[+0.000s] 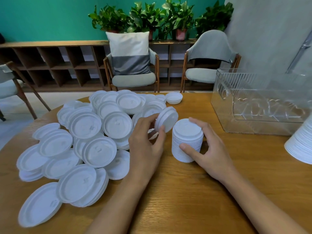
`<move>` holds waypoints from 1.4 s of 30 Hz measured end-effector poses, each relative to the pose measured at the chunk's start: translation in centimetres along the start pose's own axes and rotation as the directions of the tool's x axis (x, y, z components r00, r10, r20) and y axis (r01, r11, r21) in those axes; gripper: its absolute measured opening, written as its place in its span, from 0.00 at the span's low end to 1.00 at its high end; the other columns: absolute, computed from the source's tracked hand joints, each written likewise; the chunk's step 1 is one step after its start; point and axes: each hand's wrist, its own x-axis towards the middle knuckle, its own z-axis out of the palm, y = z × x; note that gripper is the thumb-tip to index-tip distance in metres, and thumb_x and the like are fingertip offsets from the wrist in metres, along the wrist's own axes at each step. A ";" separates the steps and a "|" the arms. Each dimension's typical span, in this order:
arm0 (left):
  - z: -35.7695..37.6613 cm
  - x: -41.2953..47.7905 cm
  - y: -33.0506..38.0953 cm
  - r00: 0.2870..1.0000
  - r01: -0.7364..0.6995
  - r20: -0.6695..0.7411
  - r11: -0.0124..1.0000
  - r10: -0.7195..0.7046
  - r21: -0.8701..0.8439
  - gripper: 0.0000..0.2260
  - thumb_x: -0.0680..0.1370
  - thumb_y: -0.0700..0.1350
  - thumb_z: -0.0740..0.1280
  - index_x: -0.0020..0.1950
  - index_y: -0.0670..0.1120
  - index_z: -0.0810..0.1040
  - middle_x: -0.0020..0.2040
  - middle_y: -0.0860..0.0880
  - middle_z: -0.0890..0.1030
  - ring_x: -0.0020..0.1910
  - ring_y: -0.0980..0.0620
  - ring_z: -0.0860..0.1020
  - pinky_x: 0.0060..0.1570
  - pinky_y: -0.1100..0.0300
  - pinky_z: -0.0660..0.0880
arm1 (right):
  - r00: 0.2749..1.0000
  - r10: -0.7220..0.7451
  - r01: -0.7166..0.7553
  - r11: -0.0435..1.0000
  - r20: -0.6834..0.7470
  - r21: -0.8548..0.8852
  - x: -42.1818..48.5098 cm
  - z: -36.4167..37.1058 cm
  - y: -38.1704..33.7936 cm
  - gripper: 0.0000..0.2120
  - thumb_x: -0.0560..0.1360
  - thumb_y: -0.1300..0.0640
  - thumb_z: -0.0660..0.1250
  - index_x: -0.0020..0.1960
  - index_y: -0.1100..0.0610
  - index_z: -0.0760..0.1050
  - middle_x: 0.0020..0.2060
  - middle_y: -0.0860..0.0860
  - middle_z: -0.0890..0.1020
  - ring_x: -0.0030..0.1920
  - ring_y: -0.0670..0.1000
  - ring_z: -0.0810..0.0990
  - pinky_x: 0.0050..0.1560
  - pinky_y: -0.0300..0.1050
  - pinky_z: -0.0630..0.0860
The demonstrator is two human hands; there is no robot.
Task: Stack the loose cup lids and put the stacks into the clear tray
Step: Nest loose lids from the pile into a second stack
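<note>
In the centre of the frame the left hand holds a tilted lid, its grip clamped on the rim, just left of the stack. The right hand has its grip clamped on this stack, which stands upright on the worktop. The pile of loose lids lies at the left, and the tray stands at the upper right, apart from the stack.

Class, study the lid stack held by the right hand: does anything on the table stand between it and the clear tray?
Nothing visible does. Only bare table separates the lid stack from the clear tray; the white stack at the right edge sits off that path.
</note>
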 end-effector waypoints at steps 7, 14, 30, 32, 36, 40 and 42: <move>-0.4 0.7 1.4 0.904 0.399 0.051 0.796 -0.424 -0.456 0.16 0.82 0.37 0.69 0.68 0.51 0.82 0.54 0.53 0.86 0.54 0.54 0.86 0.55 0.56 0.83 | 1.000 0.000 0.001 1.000 -0.028 0.015 0.0 0.0 0.2 0.33 0.72 0.35 0.74 0.74 0.37 0.68 0.66 0.31 0.73 0.68 0.34 0.71 0.60 0.28 0.69; -0.1 0.6 1.3 0.877 0.480 0.269 0.718 -0.398 -0.503 0.17 0.83 0.39 0.67 0.67 0.56 0.83 0.54 0.41 0.84 0.54 0.51 0.85 0.53 0.58 0.82 | 1.000 -0.019 0.019 0.998 0.000 0.053 -0.1 0.0 -0.2 0.40 0.72 0.37 0.75 0.78 0.32 0.58 0.70 0.28 0.69 0.71 0.33 0.68 0.65 0.37 0.71; 0.1 -0.5 1.2 0.892 0.244 0.417 0.962 -0.172 -0.123 0.27 0.74 0.55 0.77 0.72 0.60 0.77 0.67 0.63 0.79 0.69 0.62 0.75 0.65 0.64 0.73 | 0.992 -0.101 0.097 0.994 0.070 0.059 -0.2 0.1 -0.1 0.34 0.74 0.38 0.72 0.77 0.41 0.66 0.69 0.34 0.73 0.71 0.39 0.72 0.64 0.28 0.69; 0.1 -0.5 1.3 0.899 0.256 0.398 0.956 -0.181 -0.144 0.27 0.73 0.51 0.80 0.71 0.58 0.78 0.65 0.63 0.81 0.68 0.63 0.76 0.65 0.64 0.74 | 0.994 -0.088 0.083 0.994 0.070 0.066 -0.2 0.1 0.0 0.36 0.73 0.37 0.72 0.78 0.39 0.64 0.70 0.32 0.72 0.72 0.38 0.71 0.65 0.29 0.69; 0.1 -0.5 1.3 0.920 0.244 0.344 0.961 -0.188 -0.128 0.26 0.72 0.49 0.82 0.68 0.56 0.79 0.63 0.62 0.82 0.67 0.62 0.77 0.60 0.73 0.71 | 0.996 -0.060 0.055 0.996 0.067 0.076 -0.3 0.2 -0.1 0.38 0.71 0.36 0.73 0.78 0.34 0.62 0.71 0.32 0.71 0.73 0.38 0.70 0.64 0.29 0.69; 0.4 -0.7 1.2 0.913 0.256 0.359 0.957 -0.194 -0.135 0.26 0.72 0.50 0.82 0.69 0.56 0.79 0.63 0.60 0.82 0.67 0.61 0.77 0.61 0.70 0.73 | 0.994 -0.075 0.069 0.995 0.076 0.073 -0.3 0.1 -0.3 0.36 0.74 0.39 0.75 0.79 0.40 0.65 0.69 0.33 0.73 0.71 0.37 0.71 0.65 0.29 0.69; 0.3 -0.6 1.1 0.898 0.305 0.376 0.939 -0.228 -0.159 0.26 0.72 0.50 0.82 0.68 0.56 0.80 0.62 0.60 0.83 0.65 0.61 0.79 0.62 0.65 0.76 | 0.995 -0.071 0.065 0.995 0.075 0.074 -0.4 0.1 -0.4 0.35 0.74 0.41 0.75 0.77 0.43 0.68 0.67 0.32 0.75 0.70 0.36 0.72 0.63 0.27 0.68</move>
